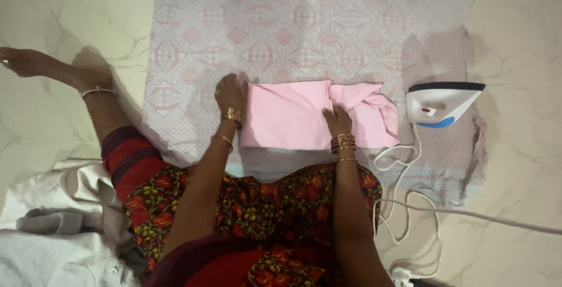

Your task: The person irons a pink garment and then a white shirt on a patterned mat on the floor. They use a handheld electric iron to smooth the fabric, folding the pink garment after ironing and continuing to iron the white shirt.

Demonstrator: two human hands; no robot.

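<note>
Heaped white clothes (52, 228) lie at the lower left of the frame; further right, the left hand (230, 95) presses flat, grip released, on the left edge of the folded pink cloth (293, 116) at centre on the patterned sheet (281, 23). The right hand (336, 120) likewise rests flat, grasping nothing, so the bunched right end could spring loose. The iron (442, 102) at right and its cord (404, 205) lie close enough that a sleeve or elbow might snag them.

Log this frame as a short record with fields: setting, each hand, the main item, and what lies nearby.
setting: person seated on a pale floor at a patterned pink mat
left hand: flat on the left edge of the folded pink cloth
right hand: pressing on the cloth, right of its middle
cloth: folded flat, right end bunched
iron: right of the cloth, untouched, cord trailing toward the person
pile of white clothes: lower left
</note>
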